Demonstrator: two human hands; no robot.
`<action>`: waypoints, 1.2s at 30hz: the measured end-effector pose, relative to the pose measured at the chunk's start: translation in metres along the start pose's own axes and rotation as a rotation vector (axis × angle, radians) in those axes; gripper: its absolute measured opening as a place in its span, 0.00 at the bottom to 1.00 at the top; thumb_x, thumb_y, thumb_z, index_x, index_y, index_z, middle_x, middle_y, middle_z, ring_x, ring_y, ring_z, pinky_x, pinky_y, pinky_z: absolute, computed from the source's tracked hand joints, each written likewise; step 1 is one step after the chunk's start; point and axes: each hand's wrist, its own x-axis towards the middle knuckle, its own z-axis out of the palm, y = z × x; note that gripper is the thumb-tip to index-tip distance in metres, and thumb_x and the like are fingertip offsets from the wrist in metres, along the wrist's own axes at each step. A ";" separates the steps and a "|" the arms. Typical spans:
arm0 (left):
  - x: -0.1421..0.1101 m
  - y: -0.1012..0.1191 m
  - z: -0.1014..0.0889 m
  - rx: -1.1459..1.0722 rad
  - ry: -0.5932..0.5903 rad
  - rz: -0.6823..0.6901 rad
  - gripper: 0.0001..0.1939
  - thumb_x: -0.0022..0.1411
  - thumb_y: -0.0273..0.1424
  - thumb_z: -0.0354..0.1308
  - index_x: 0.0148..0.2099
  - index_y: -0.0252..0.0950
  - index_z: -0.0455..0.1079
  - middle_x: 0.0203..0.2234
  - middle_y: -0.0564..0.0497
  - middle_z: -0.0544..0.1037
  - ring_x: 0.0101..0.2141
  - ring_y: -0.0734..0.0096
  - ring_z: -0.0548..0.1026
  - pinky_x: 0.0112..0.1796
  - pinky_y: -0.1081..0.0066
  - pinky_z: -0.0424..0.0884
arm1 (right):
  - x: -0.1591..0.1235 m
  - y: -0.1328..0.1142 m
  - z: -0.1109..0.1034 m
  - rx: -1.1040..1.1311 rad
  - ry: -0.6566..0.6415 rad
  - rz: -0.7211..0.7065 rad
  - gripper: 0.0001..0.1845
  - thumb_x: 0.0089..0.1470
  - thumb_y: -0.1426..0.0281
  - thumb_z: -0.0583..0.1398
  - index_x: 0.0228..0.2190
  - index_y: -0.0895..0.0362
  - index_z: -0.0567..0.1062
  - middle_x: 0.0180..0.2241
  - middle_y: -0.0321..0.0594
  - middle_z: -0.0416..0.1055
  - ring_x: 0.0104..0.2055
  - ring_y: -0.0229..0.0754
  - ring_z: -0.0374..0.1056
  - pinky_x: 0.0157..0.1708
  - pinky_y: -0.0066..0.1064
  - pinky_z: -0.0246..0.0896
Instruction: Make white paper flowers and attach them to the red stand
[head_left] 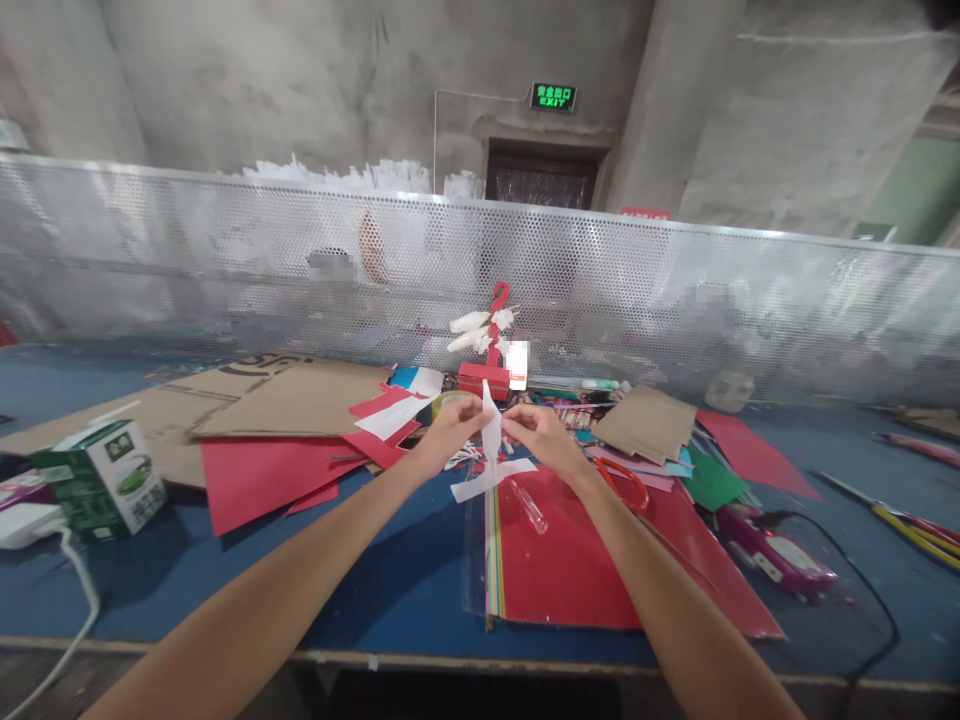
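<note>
A piece of thin white paper (492, 437) stands upright between my two hands above the middle of the table. My left hand (455, 424) pinches its left side. My right hand (541, 436) is closed with thumb and fingertips at its right edge. Just below, another white paper strip (472, 487) runs crosswise; whether it joins the held piece I cannot tell. Beneath lie a pack of red paper (570, 575) and a clear plastic tube (529, 506). Beyond my hands a red stand (495, 335) with a curled top carries white paper flower-like shapes (470, 332).
Left are cardboard sheets (300, 398), red paper (262, 475) and a green-white box (112, 478). On the right, red-handled scissors (626, 482), a purple corded device (780, 555) and yellow-handled cutters (911, 530) lie about. A perforated metal screen (262, 270) borders the back.
</note>
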 end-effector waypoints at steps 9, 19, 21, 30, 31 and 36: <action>0.001 -0.002 0.000 0.041 0.009 0.003 0.14 0.56 0.40 0.64 0.35 0.34 0.69 0.27 0.53 0.73 0.28 0.74 0.73 0.34 0.71 0.71 | -0.001 -0.001 0.000 0.029 0.000 0.029 0.09 0.50 0.65 0.61 0.30 0.59 0.75 0.25 0.37 0.72 0.26 0.37 0.68 0.27 0.28 0.63; 0.000 -0.002 0.000 0.044 0.006 0.018 0.16 0.55 0.41 0.64 0.36 0.34 0.69 0.27 0.53 0.74 0.28 0.74 0.74 0.35 0.70 0.72 | -0.001 -0.002 -0.001 0.016 -0.002 0.006 0.09 0.49 0.65 0.61 0.28 0.59 0.75 0.24 0.36 0.72 0.25 0.36 0.66 0.28 0.28 0.61; 0.001 -0.002 -0.001 0.033 -0.003 0.015 0.16 0.55 0.41 0.64 0.36 0.34 0.69 0.27 0.53 0.75 0.29 0.72 0.75 0.37 0.69 0.73 | -0.002 -0.005 0.000 0.024 0.002 0.006 0.09 0.49 0.65 0.61 0.28 0.59 0.76 0.24 0.36 0.72 0.25 0.36 0.66 0.28 0.28 0.61; 0.001 0.001 -0.001 0.041 -0.001 -0.003 0.18 0.53 0.42 0.65 0.39 0.35 0.69 0.27 0.50 0.79 0.30 0.67 0.78 0.38 0.66 0.74 | -0.003 -0.012 -0.001 0.027 0.033 0.035 0.10 0.48 0.64 0.62 0.28 0.58 0.76 0.21 0.35 0.70 0.24 0.36 0.64 0.27 0.28 0.59; 0.001 0.001 -0.001 0.036 -0.002 -0.002 0.18 0.53 0.42 0.65 0.39 0.35 0.69 0.27 0.50 0.79 0.30 0.67 0.78 0.38 0.66 0.74 | -0.003 -0.011 -0.001 0.027 0.033 0.035 0.10 0.48 0.64 0.62 0.28 0.58 0.76 0.21 0.35 0.70 0.24 0.36 0.64 0.27 0.28 0.59; 0.000 0.001 -0.001 0.051 -0.020 0.043 0.16 0.53 0.39 0.66 0.38 0.35 0.70 0.32 0.49 0.79 0.34 0.67 0.78 0.39 0.67 0.73 | -0.003 -0.010 -0.001 0.034 0.043 0.045 0.09 0.48 0.64 0.62 0.28 0.58 0.76 0.21 0.35 0.70 0.23 0.36 0.64 0.26 0.28 0.59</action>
